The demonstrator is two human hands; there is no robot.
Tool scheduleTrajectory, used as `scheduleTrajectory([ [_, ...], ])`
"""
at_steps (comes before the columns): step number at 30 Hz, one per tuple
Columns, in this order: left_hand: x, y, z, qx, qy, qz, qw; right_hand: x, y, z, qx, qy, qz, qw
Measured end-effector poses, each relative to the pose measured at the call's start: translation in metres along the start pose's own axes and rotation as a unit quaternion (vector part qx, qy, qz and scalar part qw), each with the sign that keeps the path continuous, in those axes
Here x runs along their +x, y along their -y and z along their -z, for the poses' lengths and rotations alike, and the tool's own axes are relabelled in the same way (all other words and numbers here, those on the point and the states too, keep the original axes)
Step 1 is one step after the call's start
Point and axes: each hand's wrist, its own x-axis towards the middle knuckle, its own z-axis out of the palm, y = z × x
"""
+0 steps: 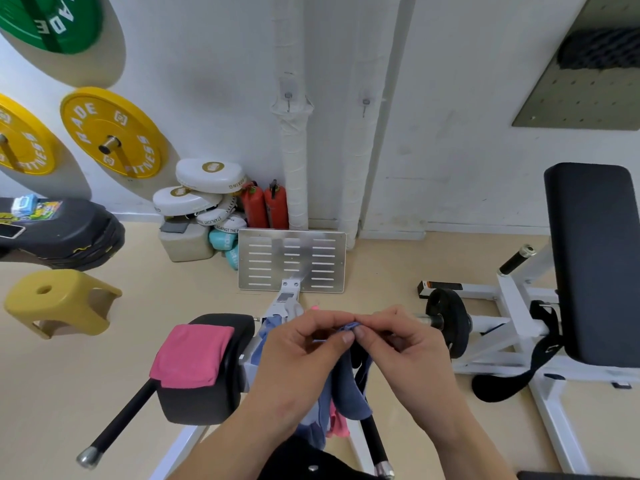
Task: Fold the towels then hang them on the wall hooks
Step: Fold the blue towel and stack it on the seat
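A: Nearest first. What are the hands doing?

B: Left hand [298,344] and right hand [391,337] meet in front of the chest, fingertips pinched together on the top edge of a blue towel [348,386]. Both thumbs press cloth against forefingers; the two pinches almost touch.

A: And the towel's lie?

B: It hangs straight down from the fingers, long axis vertical, bunched, the lower end out of sight behind the left forearm. A bit of pink cloth [337,424] shows beneath it; I can't tell whether it is separate.

A: Which hand is nearer the edge?

B: Neither; they share it. I'd judge the hands must slide apart along that edge to open it for folding.

A: Further out?

B: A folded pink towel [194,355] lies draped over the black pad [207,386] just left of the hands.

A: The hooks?

B: Two wall hooks, left hook [288,98] and right hook [365,105], well apart from the hands, straight ahead and above. Both bare.
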Motion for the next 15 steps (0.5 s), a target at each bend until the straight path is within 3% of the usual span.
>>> scheduleTrajectory([
  [4, 0.002, -0.004, -0.002, 0.013, -0.012, 0.003, 1.0, -0.001, -0.003, 0.004, -0.072, -0.004, 0.033, 0.997],
  [7, 0.004, -0.01, -0.005, 0.014, -0.012, -0.003, 1.0, -0.001, 0.003, 0.009, -0.061, 0.009, 0.023, 0.998],
  [11, 0.012, -0.015, -0.009, 0.045, -0.002, -0.04, 0.998, 0.001, 0.01, 0.011, -0.025, -0.041, 0.01, 0.999],
  [15, 0.013, -0.017, -0.017, 0.072, -0.001, -0.047, 0.996, -0.002, 0.012, 0.013, -0.084, -0.058, 0.054, 0.993],
])
